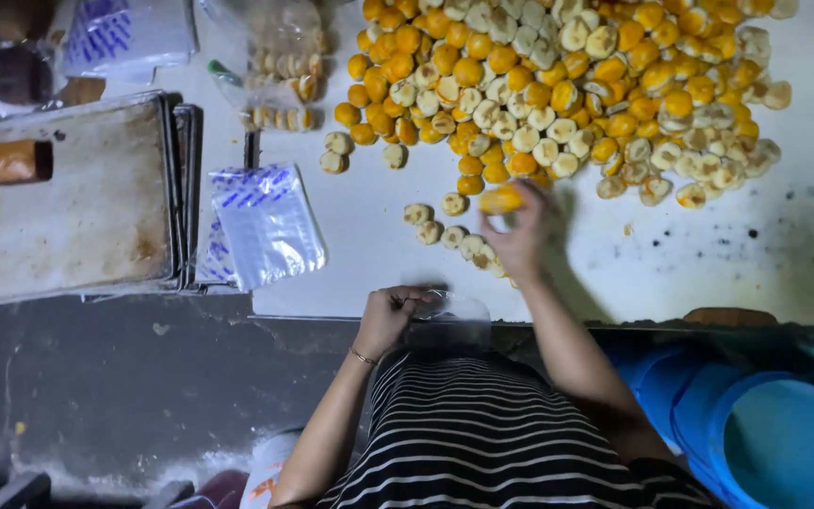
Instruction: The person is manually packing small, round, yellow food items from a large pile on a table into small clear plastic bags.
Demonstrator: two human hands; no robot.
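Note:
A big heap of small round biscuits, orange and pale, covers the far part of the white table. My right hand reaches over the table and pinches one orange biscuit at the heap's near edge. A short row of pale biscuits lies just left of that hand. My left hand is at the table's near edge, closed on a clear plastic bag held against my striped shirt.
A stack of clear printed bags lies left of the biscuits. A worn metal baking tray sits at the left. Filled biscuit bags lie at the back. A blue bin stands at the lower right.

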